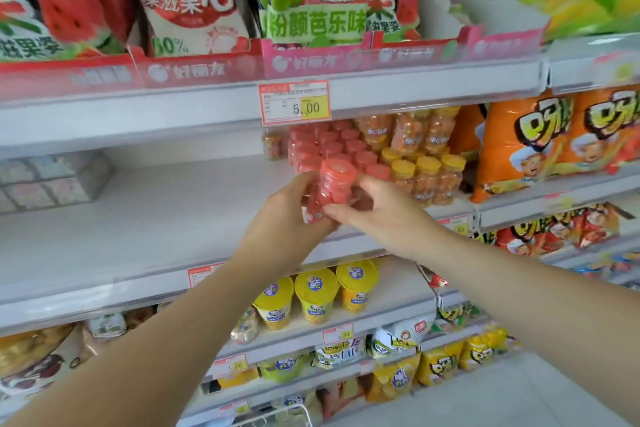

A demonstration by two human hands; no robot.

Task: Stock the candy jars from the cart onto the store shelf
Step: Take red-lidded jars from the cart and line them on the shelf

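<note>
hands: left hand point(287, 215) and right hand point(379, 215) both grip jar point(335, 180) | where: just in front of stack point(332, 146) | risk: a bump may tip stack off shelf point(156, 218)

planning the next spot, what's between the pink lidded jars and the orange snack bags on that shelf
Yellow-lidded jars fill that stretch, from the pink-lidded jars to the orange snack bags, as the head view shows.

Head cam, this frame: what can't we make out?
Head view:
pink-lidded jar: base and label covered by left hand and right hand.
wire basket: cut off by bottom edge; contents unseen.
grey boxes, far left: blurred, print unreadable.
lower price tag: too small to read.
</note>
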